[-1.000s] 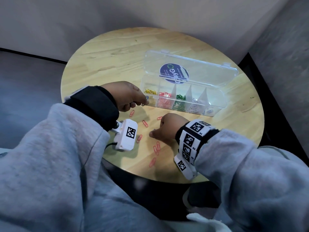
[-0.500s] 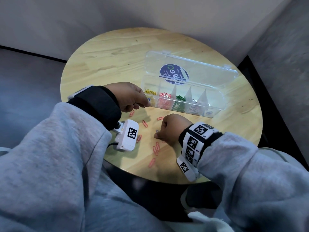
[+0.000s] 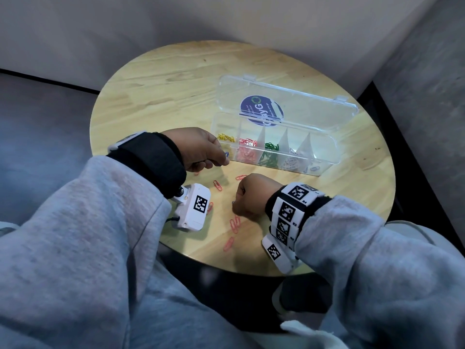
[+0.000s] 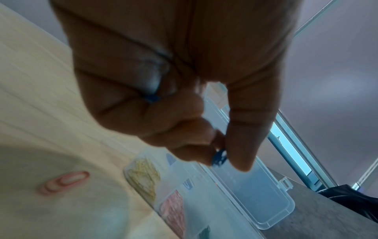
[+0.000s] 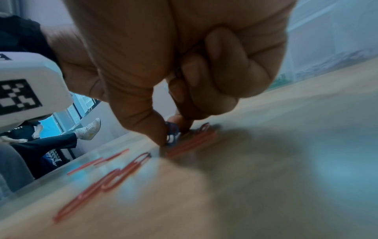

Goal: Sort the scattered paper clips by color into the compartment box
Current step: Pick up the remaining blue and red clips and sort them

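The left hand [image 3: 201, 149] pinches a blue clip [image 4: 219, 157] beside the yellow end of the compartment box [image 3: 324, 165]; released here, it risks mis-sorting. The right hand [image 3: 247, 197] pinches another blue clip [image 5: 172, 135] touching red clips [image 5: 192, 142] on the table [image 3: 163, 96], which may snag.
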Motion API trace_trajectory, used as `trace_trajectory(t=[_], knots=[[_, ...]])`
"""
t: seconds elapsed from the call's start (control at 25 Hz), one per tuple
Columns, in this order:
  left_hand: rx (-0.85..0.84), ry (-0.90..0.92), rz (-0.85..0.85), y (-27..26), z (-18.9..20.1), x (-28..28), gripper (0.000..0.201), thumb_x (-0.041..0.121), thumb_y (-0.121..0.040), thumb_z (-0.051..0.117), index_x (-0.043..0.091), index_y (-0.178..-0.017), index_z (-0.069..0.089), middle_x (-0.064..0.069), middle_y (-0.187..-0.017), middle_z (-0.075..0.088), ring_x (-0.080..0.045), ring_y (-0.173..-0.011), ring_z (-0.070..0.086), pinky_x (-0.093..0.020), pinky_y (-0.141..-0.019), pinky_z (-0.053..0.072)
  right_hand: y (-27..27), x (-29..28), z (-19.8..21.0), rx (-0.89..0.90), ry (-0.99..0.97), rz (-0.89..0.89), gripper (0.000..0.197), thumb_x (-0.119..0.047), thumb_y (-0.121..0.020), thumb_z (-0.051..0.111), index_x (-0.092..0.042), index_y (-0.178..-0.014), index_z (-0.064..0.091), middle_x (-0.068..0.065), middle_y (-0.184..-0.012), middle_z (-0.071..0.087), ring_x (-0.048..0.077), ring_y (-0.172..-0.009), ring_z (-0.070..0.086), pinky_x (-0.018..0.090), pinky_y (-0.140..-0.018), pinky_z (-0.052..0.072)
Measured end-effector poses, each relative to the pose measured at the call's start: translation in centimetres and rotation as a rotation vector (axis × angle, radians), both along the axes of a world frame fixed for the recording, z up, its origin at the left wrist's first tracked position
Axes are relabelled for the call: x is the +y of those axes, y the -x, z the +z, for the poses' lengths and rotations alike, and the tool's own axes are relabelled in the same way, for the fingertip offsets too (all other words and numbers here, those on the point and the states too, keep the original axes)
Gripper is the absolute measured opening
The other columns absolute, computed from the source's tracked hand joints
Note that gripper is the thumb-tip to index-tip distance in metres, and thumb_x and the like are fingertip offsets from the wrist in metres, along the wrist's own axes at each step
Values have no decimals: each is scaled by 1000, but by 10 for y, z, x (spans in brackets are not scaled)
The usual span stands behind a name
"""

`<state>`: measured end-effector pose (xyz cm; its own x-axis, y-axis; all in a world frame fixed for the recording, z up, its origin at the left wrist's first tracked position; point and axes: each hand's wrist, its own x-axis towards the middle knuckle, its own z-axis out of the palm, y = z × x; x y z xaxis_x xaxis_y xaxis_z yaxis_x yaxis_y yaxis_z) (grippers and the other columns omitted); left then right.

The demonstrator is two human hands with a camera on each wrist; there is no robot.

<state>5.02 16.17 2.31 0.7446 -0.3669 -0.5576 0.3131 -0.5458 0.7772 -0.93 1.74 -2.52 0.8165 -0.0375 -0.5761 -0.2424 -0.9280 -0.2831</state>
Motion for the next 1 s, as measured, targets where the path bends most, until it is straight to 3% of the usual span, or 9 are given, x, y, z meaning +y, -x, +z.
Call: trace_trajectory(t=[0.08, 0.16, 0.32, 0.4, 0.64, 1.0], knots=[[4, 2, 1, 0, -1, 0, 25, 1, -80, 66, 13, -64, 52, -1, -61, 55, -9, -52, 42, -14, -43, 33, 1, -6, 6, -6, -61, -17, 8, -19, -75, 63, -11, -71, 65, 4, -65, 65, 21, -59, 59, 32, -62, 55], [15, 19, 2, 0, -1, -1, 24, 0, -80, 65, 14, -65, 53, 0, -59, 53, -8, -49, 42, -14, -42, 34, -1, -17, 14, -17, -151, -73, 16, -19, -80, 61, -15, -64, 58, 0, -57, 58, 17, -50, 51, 25, -52, 44], [76, 115, 57, 0, -2, -6, 20, 0, -84, 60, 15, -72, 58, 2, -59, 55, -5, -45, 44, -11, -40, 35, -2, -43, 23, 12, -657, -430, 22, -2, -88, 50, -8, -67, 53, 5, -60, 49, 12, -46, 42, 20, -43, 37], [107, 164, 68, 1, -2, -7, 17, 3, -86, 58, 15, -74, 60, 4, -57, 54, -5, -46, 43, -11, -39, 35, 2, -51, 23, 51, -803, -546, 25, 3, -89, 47, -8, -67, 50, 4, -60, 50, 8, -42, 43, 16, -39, 37], [252, 293, 166, 9, -5, -15, 21, 10, -89, 48, 13, -72, 58, 4, -58, 47, -5, -44, 39, -10, -37, 33, 20, -65, 18, 134, -1032, -666, 28, 8, -89, 41, -8, -69, 50, 1, -47, 51, 8, -38, 45, 15, -38, 38], [265, 422, 367, 21, 17, -37, 17, 11, -89, 45, 9, -77, 57, -4, -67, 53, -8, -42, 51, -12, -40, 45, 29, -120, 38, -20, -1289, -913, 23, 3, -93, 38, 0, -78, 56, 6, -50, 59, 11, -40, 59, 14, -41, 49]])
